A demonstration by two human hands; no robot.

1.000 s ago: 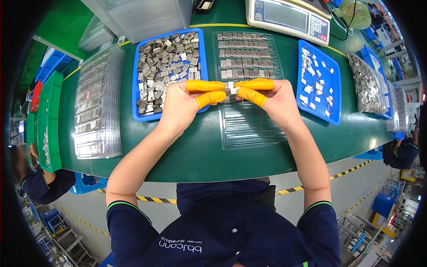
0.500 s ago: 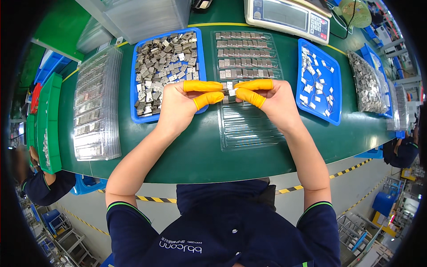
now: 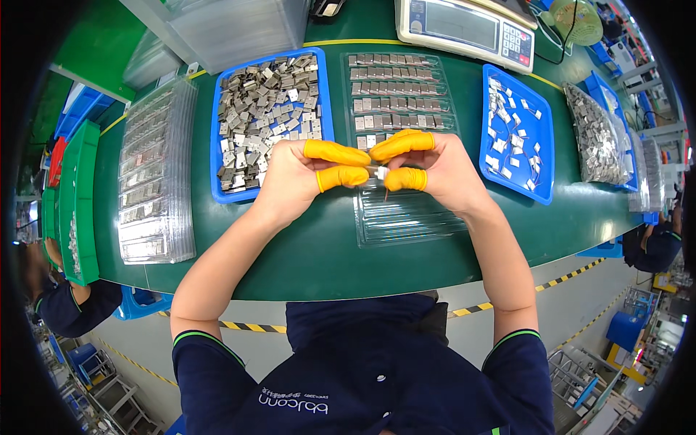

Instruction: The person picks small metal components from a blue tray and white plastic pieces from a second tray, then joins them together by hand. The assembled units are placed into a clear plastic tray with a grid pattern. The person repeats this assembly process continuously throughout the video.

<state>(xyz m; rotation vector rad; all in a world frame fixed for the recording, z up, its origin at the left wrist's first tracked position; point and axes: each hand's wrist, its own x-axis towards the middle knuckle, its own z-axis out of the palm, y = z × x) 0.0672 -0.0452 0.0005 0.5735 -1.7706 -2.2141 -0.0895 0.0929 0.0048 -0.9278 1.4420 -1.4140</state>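
My left hand [image 3: 308, 172] and my right hand [image 3: 431, 168], both in yellow finger cots, meet over a transparent plastic tray [image 3: 406, 225]. A small white connector [image 3: 380, 172] with a thin reddish wire sits pinched in my right fingers. My left finger and thumb close on a small metal piece [image 3: 372, 172] against it, mostly covered by the fingertips. Rows of grey metal pieces [image 3: 395, 104] fill the tray's far half. Left of it stands a blue tray [image 3: 215, 156] heaped with loose metal pieces; on the right another blue tray [image 3: 545, 145] holds scattered white connectors with wires.
A stack of filled transparent trays [image 3: 156, 174] stands at the left beside a green bin [image 3: 87, 203]. A scale [image 3: 464, 32] sits at the back, with a bag of metal pieces [image 3: 598, 134] at the far right. Other people sit at both sides.
My hands have come closer together and slightly lower. The fingertips now cover most of the metal piece, and the reddish wire shows below the right fingers.
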